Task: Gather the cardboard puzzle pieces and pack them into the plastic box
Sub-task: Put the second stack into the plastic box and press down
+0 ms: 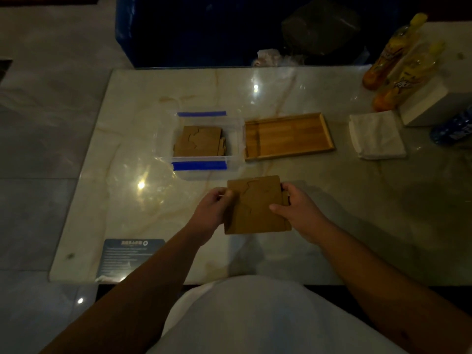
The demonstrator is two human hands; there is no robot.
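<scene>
Both hands, left hand [215, 204] and right hand [297, 209], pinched the puzzle stack [256, 205] at frame centre; loose interlocked pieces could slip apart before reaching the plastic box [236, 139].

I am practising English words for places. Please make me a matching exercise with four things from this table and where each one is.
Things:
1. plastic box
2. wooden tray
3. cardboard stack
4. white napkins

Places:
A. held between the left hand and right hand
B. right of the tray, near the bottles
C. left of the tray, cardboard pieces inside
D. between the box and the napkins

Pairs: 1-C, 2-D, 3-A, 4-B
</scene>
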